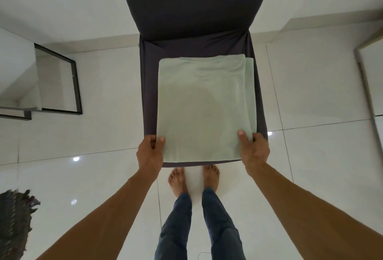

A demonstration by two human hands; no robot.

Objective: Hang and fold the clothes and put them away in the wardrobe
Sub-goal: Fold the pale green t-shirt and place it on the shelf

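Far left and near, the frayed edge of a dark rug (14,218) lies on the white tiled floor (310,156). Beyond it a black-framed mirror (58,81) leans against the wall.

The left hand (150,152) grasps the near left corner of the cloth (203,110), thumb on top and fingers curled under the edge. The cloth, pale green and folded into a rectangle, lies flat on the seat of a dark chair (148,94), its near edge close to the seat's front. The person's bare feet (194,179) stand just in front of the chair.

The right hand (256,152) pinches the near right corner the same way, thumb above and fingers below. Along the cloth's right side a lower layer sticks out past the top one, so the fold is not square.

At the far right a pale upright frame (366,85) shows; whether it belongs to the wardrobe I cannot tell.

The risk lies in the lift. With both grips at the near corners only, the far half would likely sag and the layers slide apart, the offset right layer first, and the fold would open. A thumb that holds only the top layer would leave the lower ones behind on the seat. A pull toward the person could also drag the loose chair cover along.
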